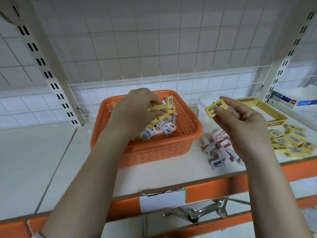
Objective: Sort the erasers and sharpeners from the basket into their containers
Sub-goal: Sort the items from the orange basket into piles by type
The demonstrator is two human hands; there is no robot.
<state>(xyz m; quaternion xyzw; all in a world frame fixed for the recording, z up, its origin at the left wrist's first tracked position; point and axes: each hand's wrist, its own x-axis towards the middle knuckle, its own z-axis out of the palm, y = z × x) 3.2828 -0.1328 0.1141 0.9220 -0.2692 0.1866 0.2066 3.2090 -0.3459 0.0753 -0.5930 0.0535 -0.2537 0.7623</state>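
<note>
An orange perforated basket (188, 133) stands on the white shelf and holds a mix of yellow erasers and small pink and grey sharpeners (164, 127). My left hand (139, 110) is over the basket and pinches several yellow erasers (164, 107). My right hand (243, 124) is raised to the right of the basket and pinches one yellow 2B eraser (215, 108) between thumb and fingers. A clear round container (205, 98) and a yellow cardboard box (272, 112) stand behind my right hand.
Loose sharpeners (217, 148) lie in a pile on the shelf right of the basket. Loose yellow erasers (289, 141) lie further right. The shelf's orange front edge (205, 188) bears a white label. Metal hooks (193, 212) hang below it. A wire grid backs the shelf.
</note>
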